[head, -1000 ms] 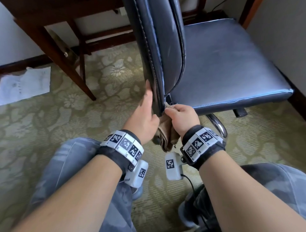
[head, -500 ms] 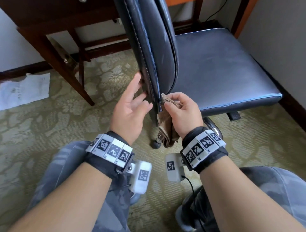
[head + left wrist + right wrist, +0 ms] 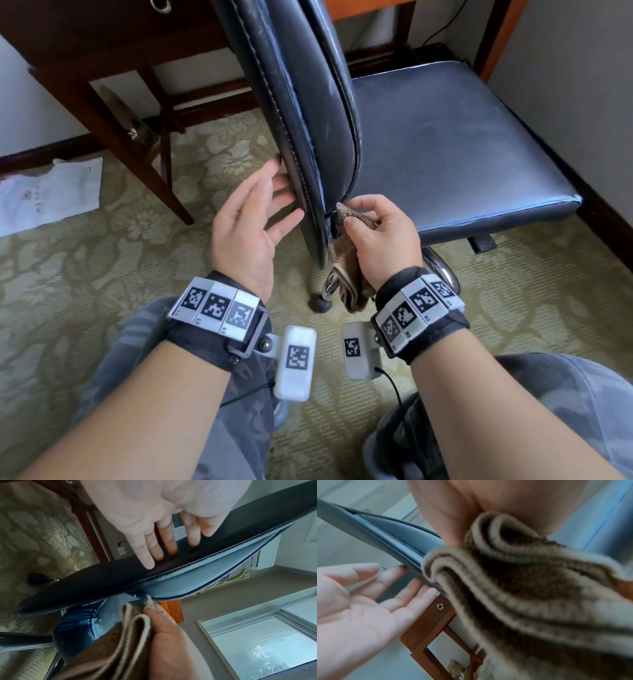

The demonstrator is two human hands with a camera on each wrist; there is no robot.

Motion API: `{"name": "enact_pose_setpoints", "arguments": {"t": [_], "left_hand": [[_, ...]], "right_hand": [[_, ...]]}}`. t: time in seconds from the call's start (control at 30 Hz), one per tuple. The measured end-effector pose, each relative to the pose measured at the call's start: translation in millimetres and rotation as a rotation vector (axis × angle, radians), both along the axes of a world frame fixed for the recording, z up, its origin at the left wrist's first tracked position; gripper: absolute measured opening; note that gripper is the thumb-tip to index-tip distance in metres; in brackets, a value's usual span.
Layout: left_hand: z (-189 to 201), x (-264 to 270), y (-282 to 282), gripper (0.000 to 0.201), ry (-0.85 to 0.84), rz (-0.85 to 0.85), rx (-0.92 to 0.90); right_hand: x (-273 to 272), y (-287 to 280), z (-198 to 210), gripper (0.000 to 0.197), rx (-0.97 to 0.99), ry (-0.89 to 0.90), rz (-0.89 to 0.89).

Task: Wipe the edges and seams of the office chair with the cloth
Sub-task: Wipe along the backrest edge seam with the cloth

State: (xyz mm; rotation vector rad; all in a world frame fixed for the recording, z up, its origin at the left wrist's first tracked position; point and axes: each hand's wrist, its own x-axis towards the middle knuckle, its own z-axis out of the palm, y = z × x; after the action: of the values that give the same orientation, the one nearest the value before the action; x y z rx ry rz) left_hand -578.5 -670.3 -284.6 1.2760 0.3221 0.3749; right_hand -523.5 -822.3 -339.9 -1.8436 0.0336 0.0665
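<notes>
Right hand (image 3: 380,236) pinches the soft, floppy brown cloth (image 3: 352,270) bunched, a corner poked at the backrest (image 3: 308,113) seam just ahead. Left hand (image 3: 246,222), fingers spread, steadies the slick leather edge; likely swivels, so brace there.

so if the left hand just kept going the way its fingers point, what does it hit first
Probably the chair backrest: the left hand is open, its fingertips at or just short of the back panel, beside the stitched seam. Contact is hard to judge.
</notes>
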Motion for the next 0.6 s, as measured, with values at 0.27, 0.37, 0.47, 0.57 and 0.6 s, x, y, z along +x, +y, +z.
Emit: {"name": "enact_pose_setpoints", "arguments": {"t": [0.27,0.37,0.47,0.57,0.6], "left_hand": [[-6,2,-4,0.035,0.016,0.03,-0.027],[-8,1,-6,0.034,0.029,0.032,-0.053],[-10,1,-6,0.033,0.038,0.017,-0.048],[-11,3,-7,0.027,0.036,0.026,-0.043],[-11,4,-7,0.028,0.037,0.032,-0.041]], "right_hand": [[-7,18,-81,0.008,0.033,0.42,-0.052],[-15,24,-98,0.009,0.123,0.549,-0.086],[-17,26,-107,0.014,0.19,0.647,-0.115],[-13,28,-115,0.008,0.299,0.736,-0.119],[-12,28,-118,0.01,0.329,0.745,-0.134]]}}
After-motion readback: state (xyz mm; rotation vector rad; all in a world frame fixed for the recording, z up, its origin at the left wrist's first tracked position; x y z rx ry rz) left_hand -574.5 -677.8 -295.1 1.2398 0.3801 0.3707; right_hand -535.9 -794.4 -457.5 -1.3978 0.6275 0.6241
